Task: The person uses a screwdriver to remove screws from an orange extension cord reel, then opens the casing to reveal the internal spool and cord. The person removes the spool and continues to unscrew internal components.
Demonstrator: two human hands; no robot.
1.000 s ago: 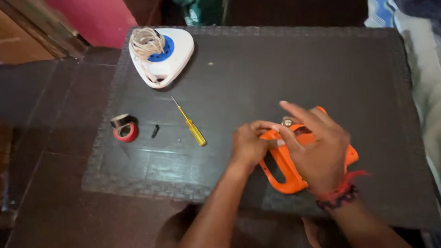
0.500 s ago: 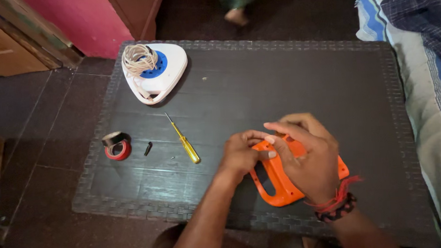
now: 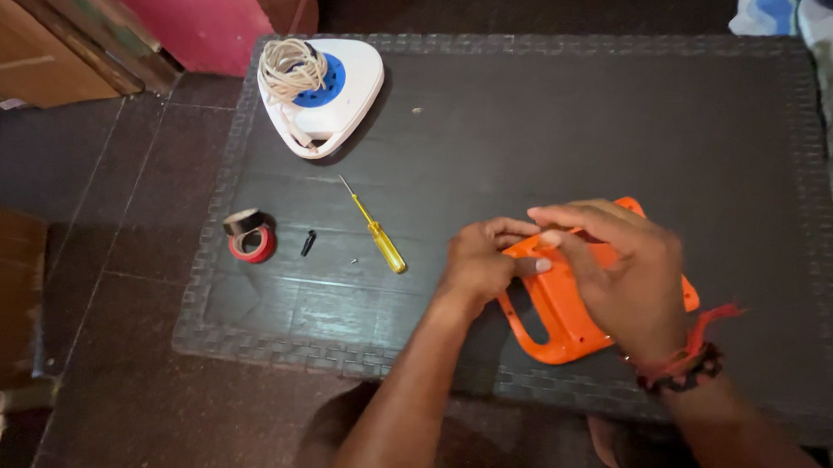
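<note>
An orange plastic cover [image 3: 561,323] with a handle slot lies flat near the front of the dark table [image 3: 542,116]. My right hand [image 3: 624,276] rests spread over its top, fingers pointing left. My left hand [image 3: 479,264] pinches the cover's left upper edge, where a small grey part shows between the fingertips of both hands. A yellow-handled screwdriver [image 3: 379,240] lies on the table just left of my left hand.
A white triangular cord reel [image 3: 321,88] with a blue hub and coiled cord sits at the back left. Red and black tape rolls [image 3: 251,236] and a small black piece [image 3: 308,242] lie near the left edge. A striped cloth [image 3: 781,3] borders the right side.
The view has shifted, so everything sits slightly lower and to the right in frame. My hands stay on the orange cover, fingers working at its left upper edge.
</note>
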